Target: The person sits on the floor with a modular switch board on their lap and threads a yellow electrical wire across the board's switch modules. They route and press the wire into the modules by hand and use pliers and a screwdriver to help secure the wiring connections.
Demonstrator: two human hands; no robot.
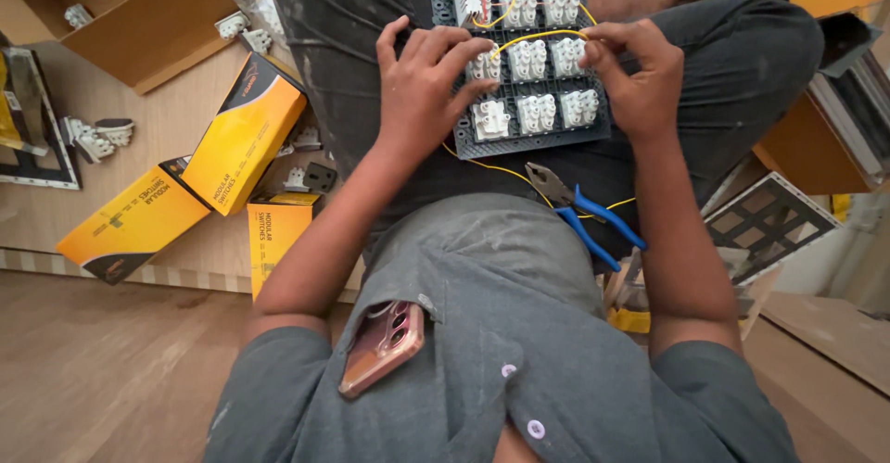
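Wooden floor, yellow boxes (243,131) scattered; switch plate (521,74) on the lap.
Yellow wire (540,35) runs left-right between both hands: left hand (422,88) fingers press a switch, right hand (638,78) fingers pinch the wire's end.

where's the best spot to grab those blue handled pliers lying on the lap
Grip the pliers by the two blue handles, about midway along, coming from the lower right. The handles splay open toward that side and lie bare, while the metal jaws point up-left toward the switch plate, close to the yellow wire.
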